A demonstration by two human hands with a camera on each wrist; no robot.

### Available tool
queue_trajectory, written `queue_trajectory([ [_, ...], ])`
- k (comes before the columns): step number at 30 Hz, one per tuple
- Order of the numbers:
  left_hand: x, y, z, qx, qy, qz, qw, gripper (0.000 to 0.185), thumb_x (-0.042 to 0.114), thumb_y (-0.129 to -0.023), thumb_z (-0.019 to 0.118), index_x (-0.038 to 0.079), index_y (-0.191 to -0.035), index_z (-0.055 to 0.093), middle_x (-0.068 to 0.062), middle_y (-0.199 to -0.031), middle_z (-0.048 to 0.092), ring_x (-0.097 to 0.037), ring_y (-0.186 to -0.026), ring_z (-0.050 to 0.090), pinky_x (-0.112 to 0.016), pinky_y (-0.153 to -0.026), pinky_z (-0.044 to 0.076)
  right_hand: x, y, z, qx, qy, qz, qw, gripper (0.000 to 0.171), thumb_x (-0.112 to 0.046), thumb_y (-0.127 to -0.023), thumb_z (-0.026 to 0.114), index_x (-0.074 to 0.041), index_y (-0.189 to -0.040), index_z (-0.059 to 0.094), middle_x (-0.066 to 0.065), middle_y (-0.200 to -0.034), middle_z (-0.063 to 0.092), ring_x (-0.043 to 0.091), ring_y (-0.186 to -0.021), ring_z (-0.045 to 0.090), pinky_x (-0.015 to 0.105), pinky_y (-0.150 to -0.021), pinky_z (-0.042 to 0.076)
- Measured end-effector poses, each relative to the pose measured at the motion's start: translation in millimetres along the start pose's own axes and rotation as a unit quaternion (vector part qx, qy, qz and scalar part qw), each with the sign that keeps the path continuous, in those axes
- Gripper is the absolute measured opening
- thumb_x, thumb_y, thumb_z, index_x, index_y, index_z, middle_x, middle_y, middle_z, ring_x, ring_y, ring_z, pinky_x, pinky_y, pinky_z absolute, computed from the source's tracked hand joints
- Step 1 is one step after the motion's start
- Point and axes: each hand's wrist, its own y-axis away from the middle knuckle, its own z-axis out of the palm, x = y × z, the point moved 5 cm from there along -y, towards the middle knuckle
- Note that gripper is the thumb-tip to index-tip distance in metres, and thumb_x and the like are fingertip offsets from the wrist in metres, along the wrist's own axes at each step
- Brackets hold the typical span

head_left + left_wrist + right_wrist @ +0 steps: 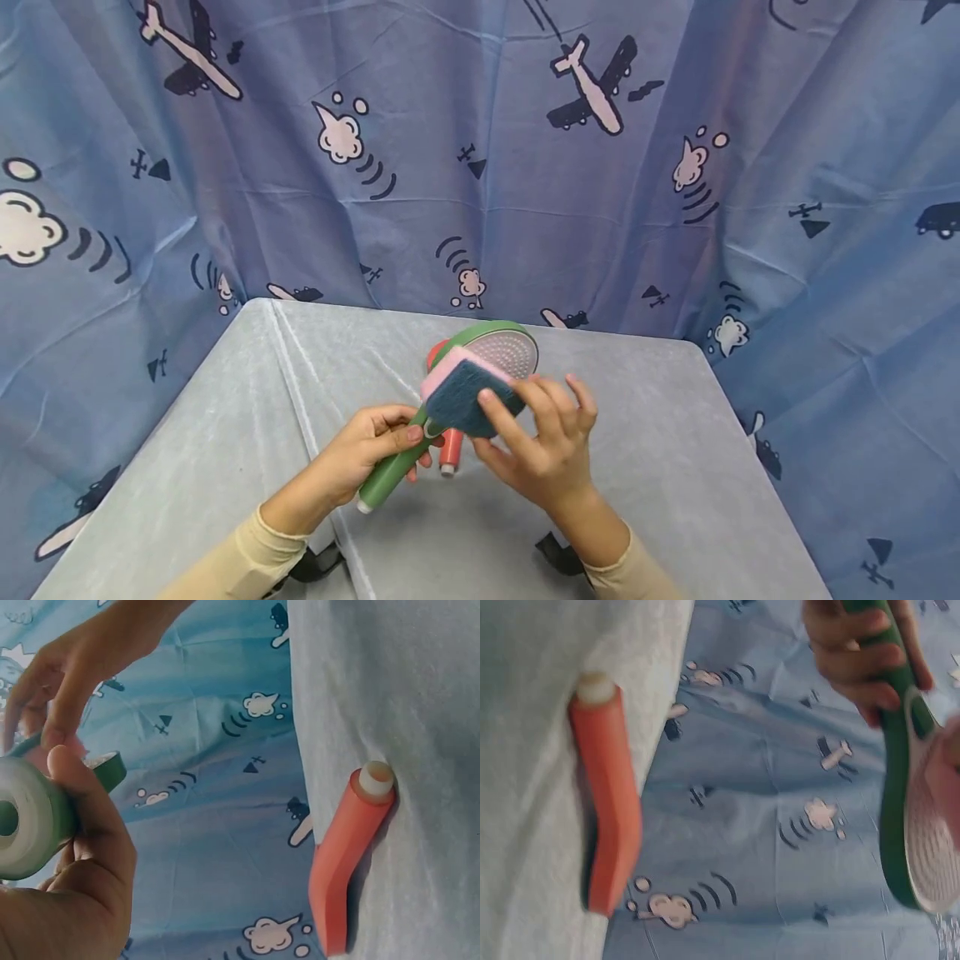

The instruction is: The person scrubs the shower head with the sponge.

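A green shower head [390, 477] with a pale nozzle face is held above the table by my left hand [352, 457], its fingers and thumb wrapped round the handle. The head end tilts up and to the right. My right hand [551, 454] pinches a sponge [467, 398], pink on one side and dark scouring pad on the other. The sponge overlaps the lower part of the nozzle face in the head view, with its pink side toward the shower head. In the right wrist view the green shower head [894, 802] shows in profile beside the sponge.
An orange shower head [349, 855] lies on the grey cloth-covered table [225, 433], behind the hands and partly hidden by them in the head view. A blue curtain [420, 225] printed with planes and clouds hangs along the table's back and sides.
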Motion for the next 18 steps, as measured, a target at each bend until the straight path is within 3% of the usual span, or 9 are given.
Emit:
queue_trajectory([
  [3, 0.1, 1.0, -0.8, 0.0, -0.019, -0.011, 0.9998, 0.034, 0.015, -0.105, 0.058, -0.014, -0.122, 0.06, -0.008, -0.096, 0.075, -0.014, -0.076, 0.071, -0.029, -0.065, 0.062, 18.7, -1.6, -6.6, 0.017, 0.015, 0.09, 0.996, 0.041, -0.036, -0.085, 0.076, -0.009, -0.116, 0.073, 0.021, -0.103, 0.063, 0.04, -0.095, 0.054, 0.059, -0.101, 0.034],
  [5, -0.1, 0.9, -0.1, -0.007, -0.025, -0.013, 0.9996, 0.037, 0.016, -0.105, 0.057, -0.017, -0.123, 0.057, -0.007, -0.096, 0.074, -0.014, -0.078, 0.071, -0.031, -0.067, 0.062, 26.0, -2.0, -8.6, 0.024, 0.01, 0.119, 0.993, 0.043, -0.038, -0.086, 0.076, -0.008, -0.116, 0.073, 0.022, -0.102, 0.062, 0.041, -0.095, 0.054, 0.06, -0.1, 0.034],
  [7, -0.1, 0.8, 0.6, -0.015, -0.022, -0.013, 0.9996, 0.037, 0.015, -0.105, 0.056, -0.018, -0.124, 0.056, -0.007, -0.098, 0.074, -0.015, -0.082, 0.072, -0.032, -0.069, 0.063, 22.5, -2.3, -6.9, 0.017, -0.004, 0.096, 0.995, 0.044, -0.039, -0.086, 0.076, -0.007, -0.116, 0.073, 0.022, -0.102, 0.062, 0.04, -0.094, 0.055, 0.061, -0.097, 0.035],
  [13, 0.2, 1.7, -0.7, -0.024, 0.002, -0.007, 0.9997, 0.033, 0.012, -0.105, 0.054, -0.015, -0.125, 0.056, -0.008, -0.097, 0.074, -0.015, -0.081, 0.072, -0.032, -0.071, 0.062, -0.5, -2.0, 1.8, -0.019, -0.043, -0.029, 0.998, 0.039, -0.038, -0.086, 0.076, -0.011, -0.115, 0.073, 0.02, -0.102, 0.065, 0.037, -0.095, 0.056, 0.06, -0.097, 0.037],
  [15, 1.2, 1.9, -0.9, -0.025, 0.011, -0.005, 0.9996, 0.03, 0.012, -0.106, 0.054, -0.012, -0.124, 0.059, -0.007, -0.1, 0.074, -0.014, -0.081, 0.071, -0.03, -0.07, 0.062, 3.2, -2.9, -0.3, -0.009, -0.03, -0.026, 0.999, 0.038, -0.036, -0.084, 0.076, -0.012, -0.114, 0.074, 0.02, -0.101, 0.065, 0.038, -0.095, 0.056, 0.061, -0.099, 0.036],
  [18, 2.3, 1.6, -0.1, -0.03, 0.019, -0.007, 0.9993, 0.028, 0.012, -0.106, 0.054, -0.009, -0.124, 0.061, -0.006, -0.102, 0.075, -0.013, -0.082, 0.071, -0.029, -0.069, 0.062, 16.8, -3.5, -7.0, 0.017, 0.003, 0.032, 0.999, 0.038, -0.035, -0.083, 0.076, -0.011, -0.113, 0.075, 0.02, -0.1, 0.064, 0.039, -0.094, 0.055, 0.061, -0.099, 0.034],
])
